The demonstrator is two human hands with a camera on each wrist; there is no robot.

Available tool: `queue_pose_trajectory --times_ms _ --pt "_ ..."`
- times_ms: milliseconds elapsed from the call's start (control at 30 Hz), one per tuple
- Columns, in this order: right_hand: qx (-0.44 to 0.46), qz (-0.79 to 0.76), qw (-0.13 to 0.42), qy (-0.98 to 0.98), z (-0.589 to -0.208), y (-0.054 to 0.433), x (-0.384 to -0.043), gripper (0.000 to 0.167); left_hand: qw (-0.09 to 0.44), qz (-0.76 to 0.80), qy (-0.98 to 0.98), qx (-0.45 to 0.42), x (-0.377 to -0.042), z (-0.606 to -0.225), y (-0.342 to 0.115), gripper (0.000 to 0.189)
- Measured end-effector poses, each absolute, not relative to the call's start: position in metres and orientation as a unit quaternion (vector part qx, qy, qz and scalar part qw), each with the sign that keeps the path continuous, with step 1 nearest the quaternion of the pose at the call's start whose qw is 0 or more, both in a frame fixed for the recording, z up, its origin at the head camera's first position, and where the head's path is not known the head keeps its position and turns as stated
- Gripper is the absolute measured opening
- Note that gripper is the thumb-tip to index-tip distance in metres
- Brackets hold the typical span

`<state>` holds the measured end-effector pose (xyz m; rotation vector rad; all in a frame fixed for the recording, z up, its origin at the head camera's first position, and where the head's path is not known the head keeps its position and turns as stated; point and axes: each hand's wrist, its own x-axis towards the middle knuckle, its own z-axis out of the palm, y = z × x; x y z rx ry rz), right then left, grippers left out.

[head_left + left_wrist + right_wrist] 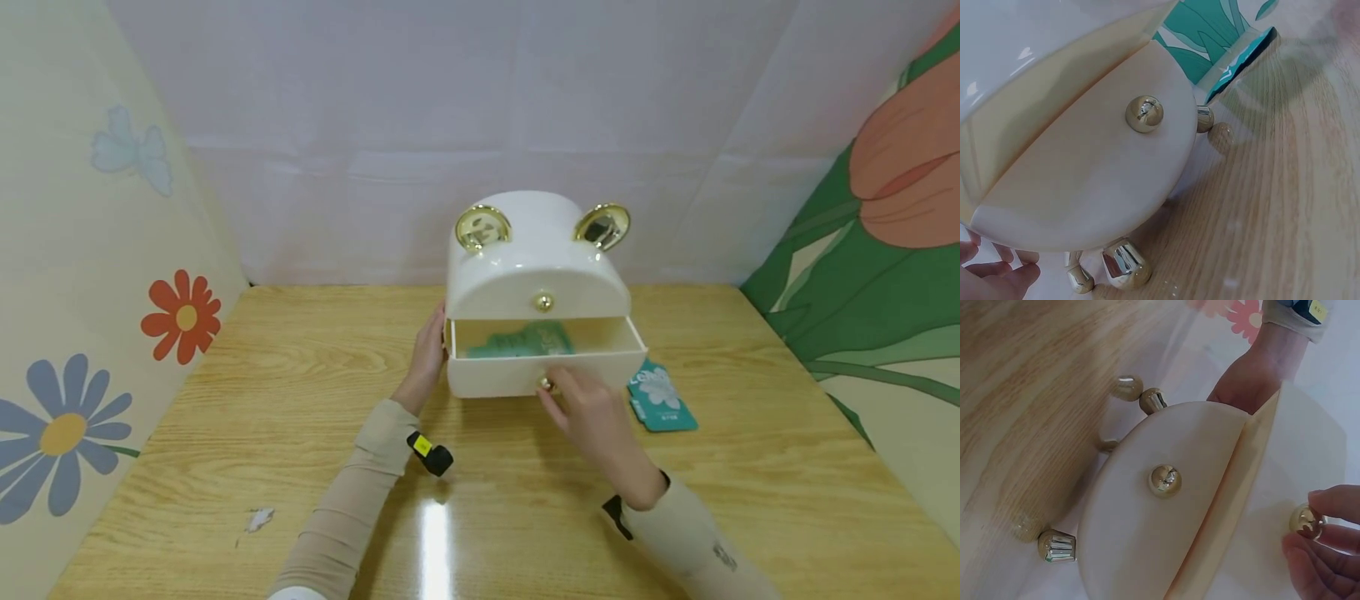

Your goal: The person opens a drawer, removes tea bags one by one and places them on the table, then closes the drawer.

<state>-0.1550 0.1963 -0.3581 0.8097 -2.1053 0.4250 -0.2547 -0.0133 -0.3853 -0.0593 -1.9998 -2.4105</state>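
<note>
A white storage box [534, 221] with gold-rimmed ears stands on gold feet. Its middle drawer [491, 379] is pulled out, with green packets [528, 340] lying inside. My right hand [592, 412] pinches that drawer's gold knob [1305, 523] between thumb and fingers. Along the box's left side rests my left hand [429, 354]; its fingertips are at the lower edge in the left wrist view. The rounded bottom drawer [1085, 181] is closed, its round knob [1145, 114] free; the head view hides it. Above, the domed top front [495, 292] is also closed.
A teal packet [663, 400] with a white flower lies on the wooden table [300, 358], right of the box. A small pale scrap or worn patch [259, 519] is near the front left. A white backdrop [337, 125] rises behind; flowered panels [67, 250] flank the table.
</note>
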Motion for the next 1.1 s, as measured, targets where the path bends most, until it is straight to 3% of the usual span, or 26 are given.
queue_pose_trajectory --times_ms 167,1100 --pt "0.323 0.174 0.422 -0.829 -0.359 0.197 -0.15 0.032 0.009 -0.766 -0.642 -0.014 -0.256 -0.387 -0.013 0.044" --pt "0.322 0.168 0.416 -0.834 -0.358 0.201 -0.128 0.041 0.003 -0.772 -0.635 -0.018 -0.255 -0.388 -0.014 0.044"
